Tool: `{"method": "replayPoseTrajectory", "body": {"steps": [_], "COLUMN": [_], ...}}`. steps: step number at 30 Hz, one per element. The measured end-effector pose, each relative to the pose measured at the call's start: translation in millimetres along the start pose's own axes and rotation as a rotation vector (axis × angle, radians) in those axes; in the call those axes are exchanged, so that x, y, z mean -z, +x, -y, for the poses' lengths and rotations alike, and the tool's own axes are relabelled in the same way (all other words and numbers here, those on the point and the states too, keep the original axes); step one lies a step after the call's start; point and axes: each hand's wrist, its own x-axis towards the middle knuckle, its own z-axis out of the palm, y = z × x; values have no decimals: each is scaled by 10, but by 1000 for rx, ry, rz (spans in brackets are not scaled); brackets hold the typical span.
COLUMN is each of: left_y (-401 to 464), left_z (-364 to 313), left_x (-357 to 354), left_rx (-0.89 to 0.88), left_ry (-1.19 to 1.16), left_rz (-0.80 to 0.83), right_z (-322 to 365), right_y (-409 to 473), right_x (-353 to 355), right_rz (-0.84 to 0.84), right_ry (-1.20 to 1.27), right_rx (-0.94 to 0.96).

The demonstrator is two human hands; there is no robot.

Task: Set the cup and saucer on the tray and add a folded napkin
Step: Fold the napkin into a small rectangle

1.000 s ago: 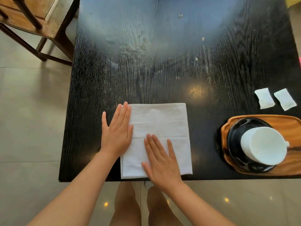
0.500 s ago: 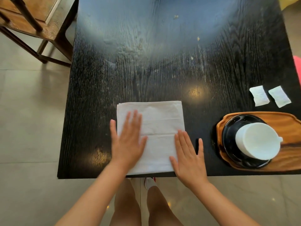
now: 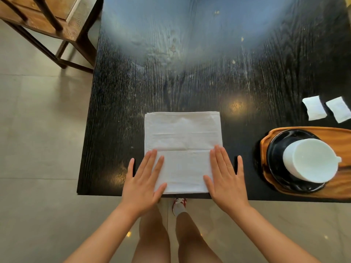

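Left hand (image 3: 142, 184) and right hand (image 3: 226, 179) apart, flat on napkin (image 3: 182, 143) edges, likely smoothing for folding; cup (image 3: 311, 160), saucer (image 3: 275, 149) already on tray (image 3: 340, 188).

The napkin (image 3: 182, 149) is plain white, marked only by faint fold creases. The table (image 3: 190, 82) is seen in black with a pale streaked wood grain. A white cup (image 3: 309, 160) is set on a black saucer (image 3: 275, 149), carried by an orange-brown grained tray (image 3: 341, 188). Two white packets (image 3: 314, 108), possibly paper, are noted. The floor (image 3: 38, 139) is beige-tiled.
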Motion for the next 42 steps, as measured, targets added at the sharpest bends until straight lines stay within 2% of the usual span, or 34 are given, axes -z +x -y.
{"method": "replayPoseTrajectory", "body": {"steps": [7,15,19,22,28,33,36,39,42], "left_y": [-22,-250,-225,-204,-43,-13,-13,12,94], "left_z": [-13,248,354,412,391,411,379,303,190], "left_x": [75,11,46,81,131,87,74,109,197], "left_rx": [-38,-261,-333,-370,-293,-246,-178,-50,131], "left_ry": [-36,40,24,-2,-184,-244,-385,-616,-697], "left_rz": [44,-7,-78,-126,-256,-298,-318,-381,-504], "right_z": [-7,-201,-323,-356,-340,-338,-325,-227,-60], "right_y": [-38,-303,-299,-297,-152,-112,-100,-65,26], "right_x": [36,55,41,54,49,40,61,121,247], "right_rz": [75,115,89,7,-220,-281,-311,-331,-364], "right_ry": [-4,-78,-87,-31,189,246,357,600,687], "right_rx": [22,302,379,388,336,318,261,71,-223]}}
